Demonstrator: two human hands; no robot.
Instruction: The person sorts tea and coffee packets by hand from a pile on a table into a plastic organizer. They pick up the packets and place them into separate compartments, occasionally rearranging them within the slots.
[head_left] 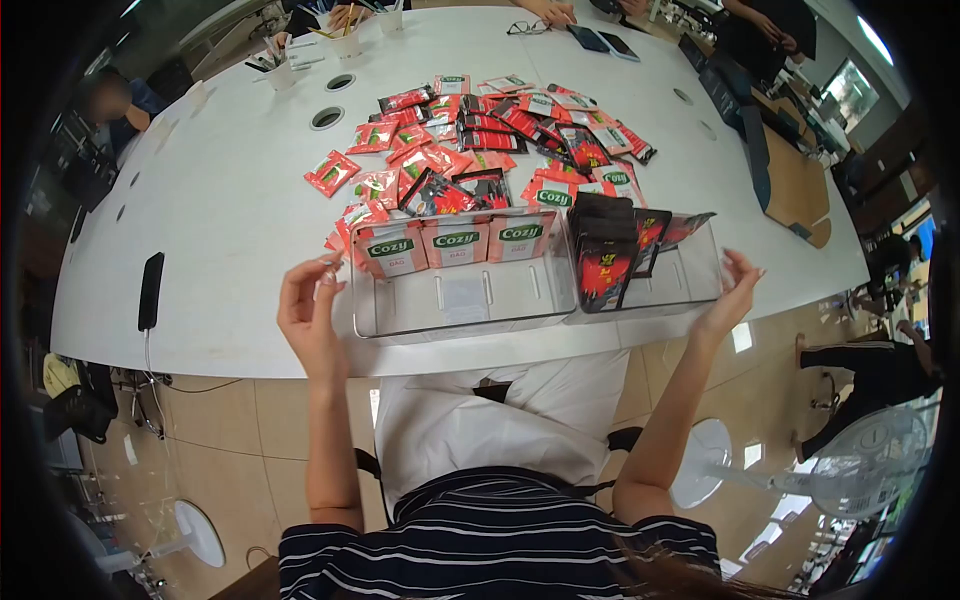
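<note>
Two clear plastic bins stand side by side at the table's near edge. In the left bin (pixel 470 328), three pink-and-white Cozy sachets (pixel 456 242) stand in a row along the back wall. The right bin (pixel 655 305) has black-and-red sachets (pixel 605 265) upright at its left end, with others leaning behind them. My left hand (pixel 312 310) is beside the left bin's outer wall, fingers loosely bent and apart, holding nothing. At the outer end of the right bin is my right hand (pixel 732 290), its fingers spread near the wall and nothing in them.
A loose heap of red, pink and black sachets (pixel 490 135) spreads behind the bins. On the white table (pixel 230 230) lie a black phone (pixel 151 290) with a cable, cups of pens (pixel 345 42), glasses (pixel 528 28) and two more phones (pixel 618 46). Other people sit or stand around.
</note>
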